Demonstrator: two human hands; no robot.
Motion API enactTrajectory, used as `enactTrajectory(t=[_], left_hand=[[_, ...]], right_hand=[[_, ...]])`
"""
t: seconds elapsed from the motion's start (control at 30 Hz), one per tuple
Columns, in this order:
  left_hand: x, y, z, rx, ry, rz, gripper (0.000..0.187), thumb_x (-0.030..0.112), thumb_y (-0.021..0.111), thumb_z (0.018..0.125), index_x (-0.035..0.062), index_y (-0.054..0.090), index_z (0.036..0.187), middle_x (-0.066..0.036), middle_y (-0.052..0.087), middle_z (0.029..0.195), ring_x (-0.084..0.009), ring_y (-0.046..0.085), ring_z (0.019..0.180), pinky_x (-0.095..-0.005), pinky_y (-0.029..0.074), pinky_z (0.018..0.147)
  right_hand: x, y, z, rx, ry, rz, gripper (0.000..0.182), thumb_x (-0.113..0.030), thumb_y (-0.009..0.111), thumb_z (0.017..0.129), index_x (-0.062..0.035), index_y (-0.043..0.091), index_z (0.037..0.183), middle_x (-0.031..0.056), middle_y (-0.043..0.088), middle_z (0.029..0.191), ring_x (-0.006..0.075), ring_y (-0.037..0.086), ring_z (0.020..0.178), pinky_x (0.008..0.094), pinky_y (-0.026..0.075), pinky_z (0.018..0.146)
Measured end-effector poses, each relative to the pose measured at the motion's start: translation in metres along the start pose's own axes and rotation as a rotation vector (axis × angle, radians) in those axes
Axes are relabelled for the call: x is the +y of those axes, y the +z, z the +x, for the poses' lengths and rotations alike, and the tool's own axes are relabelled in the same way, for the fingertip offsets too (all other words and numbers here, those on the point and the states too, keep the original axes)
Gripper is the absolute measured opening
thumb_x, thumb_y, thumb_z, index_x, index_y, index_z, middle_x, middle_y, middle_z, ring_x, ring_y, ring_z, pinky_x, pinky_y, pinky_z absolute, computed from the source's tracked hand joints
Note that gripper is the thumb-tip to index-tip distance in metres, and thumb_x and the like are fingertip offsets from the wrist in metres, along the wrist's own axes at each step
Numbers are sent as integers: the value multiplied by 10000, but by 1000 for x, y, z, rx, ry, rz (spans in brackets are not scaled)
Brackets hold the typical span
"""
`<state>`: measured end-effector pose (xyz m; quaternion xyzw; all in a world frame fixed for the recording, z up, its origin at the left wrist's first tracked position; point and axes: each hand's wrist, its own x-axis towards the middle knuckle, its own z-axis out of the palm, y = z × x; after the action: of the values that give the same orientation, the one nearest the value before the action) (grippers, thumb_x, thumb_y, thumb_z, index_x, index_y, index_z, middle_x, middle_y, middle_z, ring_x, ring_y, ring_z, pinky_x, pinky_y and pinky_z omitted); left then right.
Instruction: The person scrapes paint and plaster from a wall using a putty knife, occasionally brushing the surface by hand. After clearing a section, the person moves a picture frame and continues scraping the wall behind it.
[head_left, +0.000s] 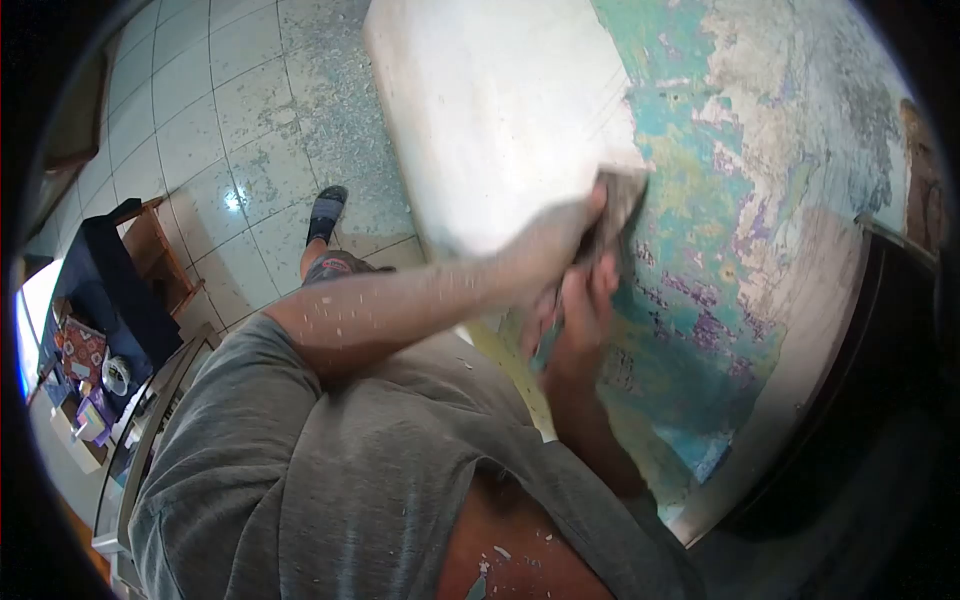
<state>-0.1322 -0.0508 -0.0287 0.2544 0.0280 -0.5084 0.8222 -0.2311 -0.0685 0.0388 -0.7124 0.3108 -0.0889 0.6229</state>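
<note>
A paint scraper (622, 195) with a broad, flat blade rests against the wall, at the edge between white paint (500, 110) and an exposed patchy turquoise layer (670, 190). My left hand (560, 238), blurred by motion, is closed around the scraper near its blade. Lower down, my right hand (588, 305) is closed around the handle end, its fingers partly overlapping the tool. Much of the handle is hidden by both hands. White flakes speckle my left forearm and chest.
Paint chips litter the tiled floor (240, 150) along the wall's foot. A slippered foot (326, 208) stands there. At left is a cabinet (140, 420) with tape, boxes and a dark cloth (125, 290). A dark panel (850, 400) borders the wall at right.
</note>
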Motion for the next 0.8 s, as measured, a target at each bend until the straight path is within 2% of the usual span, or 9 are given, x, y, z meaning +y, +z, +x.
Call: enactTrajectory(t=[0.07, 0.23, 0.3, 0.37, 0.4, 0.6, 0.63, 0.7, 0.8], left_hand=[[48, -1, 6, 26, -82, 3, 624, 558, 338, 1055, 12, 609, 924, -88, 610, 645, -206, 603, 565, -333, 528, 537], [106, -36, 43, -31, 15, -15, 566, 487, 318, 1077, 29, 546, 836, -140, 641, 776, -248, 624, 652, -358, 562, 584], [94, -22, 28, 59, 55, 22, 556, 472, 336, 1077, -6, 570, 915, -144, 651, 817, -232, 627, 652, -307, 554, 552], [90, -22, -11, -50, 67, 440, 607, 536, 346, 1058, -22, 582, 1110, -147, 665, 930, -204, 672, 779, -321, 576, 708], [71, -20, -17, -20, 139, 390, 623, 556, 328, 1057, -11, 558, 1177, -141, 660, 965, -197, 672, 841, -327, 568, 764], [14, -5, -43, -150, 164, 263, 652, 561, 310, 1065, 19, 436, 1405, -124, 654, 1089, -194, 646, 1030, -334, 533, 908], [10, -1, -44, -227, 108, 96, 641, 553, 325, 1066, 18, 452, 1396, -120, 656, 1102, -198, 643, 1045, -336, 528, 921], [5, 7, -44, -197, 74, -57, 620, 552, 353, 1060, 18, 520, 1327, -111, 662, 1126, -212, 639, 1066, -346, 515, 944], [-6, 10, -39, -327, -203, -203, 590, 572, 363, 1047, 45, 558, 1227, -116, 667, 1145, -226, 639, 1085, -370, 523, 941]], right_hand=[[-3, 8, 43, -141, -186, -33, 248, -188, 445, 1047, -31, 547, 1209, 25, 521, 701, 107, 470, 417, 252, 377, 350], [-25, 58, 100, -241, 15, 368, 186, -199, 495, 1017, -75, 455, 883, 52, 493, 645, 153, 451, 411, 279, 360, 333], [-8, 46, 91, -261, -2, 370, 189, -188, 492, 1014, -18, 558, 1062, 55, 522, 696, 137, 468, 438, 258, 371, 359], [1, 28, 73, -123, -178, -27, 437, -168, 505, 1003, 13, 478, 1400, 48, 525, 760, 113, 505, 544, 235, 410, 435], [-27, 19, 53, -217, -34, -162, 635, -107, 540, 979, -3, 292, 1555, 76, 590, 922, 131, 595, 766, 244, 508, 628], [15, -27, -14, -68, -163, -540, 789, 32, 609, 904, -51, 228, 1590, 151, 624, 1243, 225, 631, 1053, 348, 493, 954], [15, -29, -19, -67, -164, -539, 789, 32, 609, 904, -51, 228, 1590, 151, 624, 1243, 225, 631, 1053, 348, 493, 954], [17, -28, -28, -73, -168, -116, 928, 98, 564, 853, -92, 71, 1616, 75, 579, 1033, 132, 552, 695, 260, 478, 572], [-2, -26, -41, -86, -11, 132, 870, -14, 544, 917, -80, 16, 1605, 107, 595, 946, 138, 544, 619, 265, 469, 518]])
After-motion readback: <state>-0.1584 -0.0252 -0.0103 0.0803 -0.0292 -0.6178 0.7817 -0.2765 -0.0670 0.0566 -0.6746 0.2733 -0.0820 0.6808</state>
